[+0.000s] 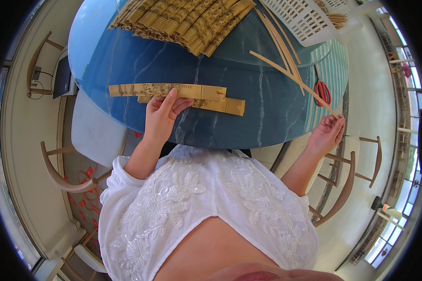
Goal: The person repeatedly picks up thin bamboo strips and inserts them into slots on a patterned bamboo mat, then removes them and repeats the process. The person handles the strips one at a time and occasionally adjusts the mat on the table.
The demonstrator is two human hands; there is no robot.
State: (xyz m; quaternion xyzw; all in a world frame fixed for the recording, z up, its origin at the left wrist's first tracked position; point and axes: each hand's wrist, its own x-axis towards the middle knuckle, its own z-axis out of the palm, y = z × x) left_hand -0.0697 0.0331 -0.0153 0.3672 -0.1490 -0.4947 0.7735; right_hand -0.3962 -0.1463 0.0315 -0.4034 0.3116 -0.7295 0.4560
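My left hand pinches a long, flat gold paper sleeve with dark printing, thumb on top, just above the blue marbled table. A second gold sleeve lies partly under the first, its right end sticking out. At the right, my right hand grips the near end of a pale wooden chopstick, which slants up and left over the table. Several loose chopsticks lie beyond it, partly crossed by it. Whether the held chopstick is single or a joined pair, I cannot tell.
A thick pile of gold sleeves covers the table's far side. At the far right stands a white perforated basket. Red-handled scissors rest on a striped cloth near the right edge. Chairs stand on both sides.
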